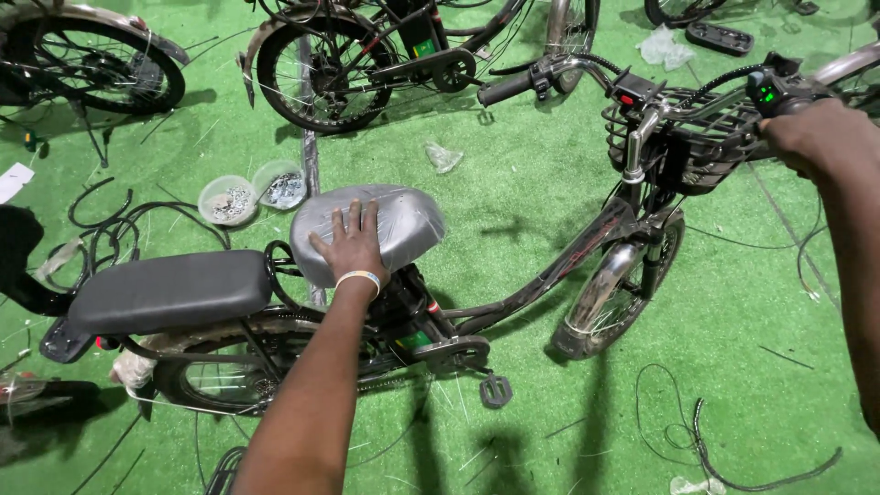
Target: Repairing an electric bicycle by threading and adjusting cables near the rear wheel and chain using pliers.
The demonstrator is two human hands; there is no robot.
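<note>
A dark electric bicycle (541, 275) stands on green artificial turf, seen from above. My left hand (351, 243) lies flat, fingers spread, on its plastic-wrapped grey saddle (403, 220); a pale band circles that wrist. My right hand (811, 137) is closed around the right handlebar grip, next to a small control with a green light (765, 93). A black wire basket (697, 137) sits behind the handlebar. The left grip (504, 88) is free. A long black rear seat pad (170, 291) sits behind the saddle.
Two clear tubs of small metal parts (252, 192) lie on the turf beyond the saddle. Other bicycles (367, 55) stand at the top. Loose black cables (110, 229) and cut ties are scattered around. A pedal (495, 390) sticks out near me.
</note>
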